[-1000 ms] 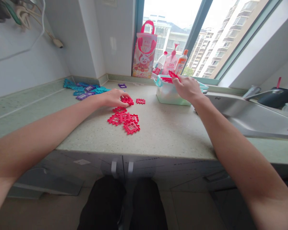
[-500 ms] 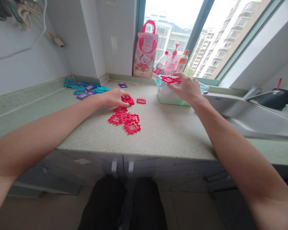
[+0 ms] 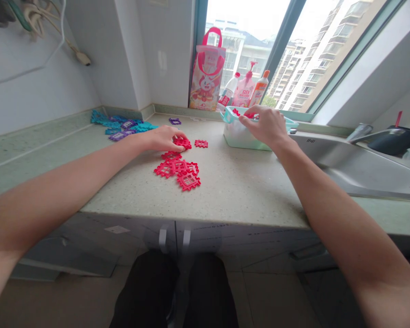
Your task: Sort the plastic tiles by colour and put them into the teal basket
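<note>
My left hand (image 3: 164,138) rests on the counter, thumb and fingers closed round red square interlocking plastic tiles (image 3: 182,144). Nearer the counter's front edge lies an overlapping cluster of similar red tiles (image 3: 188,181). One single red tile (image 3: 201,143) lies flat just right of that hand. Over the rim of a pale green plastic basket (image 3: 248,141) is my right hand (image 3: 268,122), its thumb and fingers apart. Red pieces (image 3: 237,112) show inside the basket, below and between those fingers. The basket's contents are mostly hidden.
Blue and purple tiles (image 3: 123,126) are heaped at the back left, with one purple tile (image 3: 174,121) apart. A pink gift bag (image 3: 207,82) and several bottles (image 3: 244,91) stand by the window. The steel sink (image 3: 355,168) lies right of the basket.
The red tiles at my right hand have dropped from across the rim down into the basket, and its fingers have come apart. My left hand stays in place.
</note>
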`<state>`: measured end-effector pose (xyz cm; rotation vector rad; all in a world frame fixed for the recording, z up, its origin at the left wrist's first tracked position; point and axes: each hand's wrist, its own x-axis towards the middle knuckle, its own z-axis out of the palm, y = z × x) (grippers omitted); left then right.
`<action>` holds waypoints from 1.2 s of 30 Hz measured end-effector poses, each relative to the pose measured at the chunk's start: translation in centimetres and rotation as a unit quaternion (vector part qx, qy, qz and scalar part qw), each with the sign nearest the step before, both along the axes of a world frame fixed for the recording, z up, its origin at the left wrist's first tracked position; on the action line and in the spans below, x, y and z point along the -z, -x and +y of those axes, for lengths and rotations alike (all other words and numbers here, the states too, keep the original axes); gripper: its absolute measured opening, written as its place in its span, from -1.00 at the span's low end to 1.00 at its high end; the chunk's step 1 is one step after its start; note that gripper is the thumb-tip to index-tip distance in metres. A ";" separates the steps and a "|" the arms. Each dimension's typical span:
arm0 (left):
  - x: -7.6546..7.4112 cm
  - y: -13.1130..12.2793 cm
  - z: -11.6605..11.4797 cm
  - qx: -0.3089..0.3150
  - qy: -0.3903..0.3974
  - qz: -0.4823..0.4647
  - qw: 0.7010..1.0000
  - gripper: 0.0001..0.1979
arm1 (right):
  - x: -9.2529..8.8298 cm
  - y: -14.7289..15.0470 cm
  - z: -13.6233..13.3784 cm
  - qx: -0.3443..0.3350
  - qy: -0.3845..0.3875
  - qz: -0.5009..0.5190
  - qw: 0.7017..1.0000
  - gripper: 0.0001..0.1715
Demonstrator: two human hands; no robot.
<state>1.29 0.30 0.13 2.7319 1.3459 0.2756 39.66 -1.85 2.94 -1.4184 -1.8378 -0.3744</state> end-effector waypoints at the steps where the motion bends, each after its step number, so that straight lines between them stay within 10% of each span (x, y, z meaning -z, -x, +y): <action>1: 0.0 0.0 0.0 -0.001 0.000 0.000 1.000 -0.33 | 0.0 0.0 0.0 0.004 0.001 -0.001 1.000 -0.63; 20: -0.3 -0.5 -0.9 -0.010 0.001 -0.007 1.000 -0.34 | -0.5 4.4 -3.6 -0.203 0.034 -0.079 0.975 -0.45; 36: 0.8 -3.2 -2.5 0.089 0.028 -0.089 0.992 0.01 | 4.6 8.5 -2.7 -0.400 0.208 -0.049 0.891 -0.37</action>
